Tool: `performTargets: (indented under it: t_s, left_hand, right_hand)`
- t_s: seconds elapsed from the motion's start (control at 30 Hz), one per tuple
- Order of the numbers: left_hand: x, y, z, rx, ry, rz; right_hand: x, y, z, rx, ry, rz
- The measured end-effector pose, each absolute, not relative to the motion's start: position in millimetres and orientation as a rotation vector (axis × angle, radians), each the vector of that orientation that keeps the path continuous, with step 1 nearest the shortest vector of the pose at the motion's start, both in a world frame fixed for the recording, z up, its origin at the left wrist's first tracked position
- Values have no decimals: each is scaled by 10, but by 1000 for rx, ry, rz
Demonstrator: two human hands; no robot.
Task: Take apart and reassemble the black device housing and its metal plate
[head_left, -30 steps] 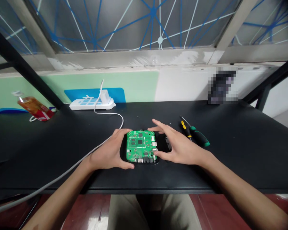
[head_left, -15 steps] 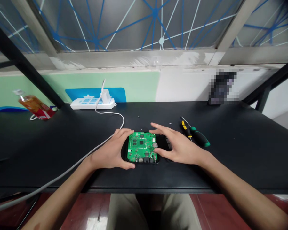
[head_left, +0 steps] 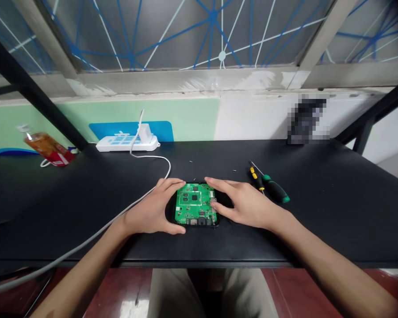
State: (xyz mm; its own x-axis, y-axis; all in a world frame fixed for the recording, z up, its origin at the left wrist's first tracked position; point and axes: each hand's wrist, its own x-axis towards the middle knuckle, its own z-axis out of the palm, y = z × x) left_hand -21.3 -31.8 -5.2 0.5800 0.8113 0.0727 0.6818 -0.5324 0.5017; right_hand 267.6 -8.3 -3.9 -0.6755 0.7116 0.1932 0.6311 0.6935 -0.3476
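A green circuit board [head_left: 195, 206] lies in a black case [head_left: 171, 215] on the black table [head_left: 318, 221], near the front edge. My left hand [head_left: 151, 210] cups the left side of the case, with the thumb at the front corner and the fingers curled over the far corner. My right hand [head_left: 243, 203] presses against the right side, fingers spread along the board's far and right edges. The right part of the case is hidden under that hand.
A screwdriver [head_left: 268, 185] with a green and black handle lies right of my right hand. A white power strip [head_left: 128, 142] stands at the back, and its grey cable [head_left: 96, 234] runs past my left arm. A tilted drink pouch [head_left: 48, 149] lies at far left. Tiny screws [head_left: 235, 170] dot the table.
My right hand has slid left and closed in on the case, covering its open black right part. The board has settled lower into the case. My left hand has stayed put.
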Motion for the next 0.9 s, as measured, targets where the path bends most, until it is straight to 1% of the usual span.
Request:
performTargets:
  t_s: [0.6, 0.9]
  left_hand:
    - [-213, -329, -47, 2413, 1200, 389]
    - [-216, -332, -37, 2438, 1172, 387]
  right_hand:
    - [2681, -68, -67, -1059, -2541, 419]
    - [2716, -15, -24, -1053, -2472, 385]
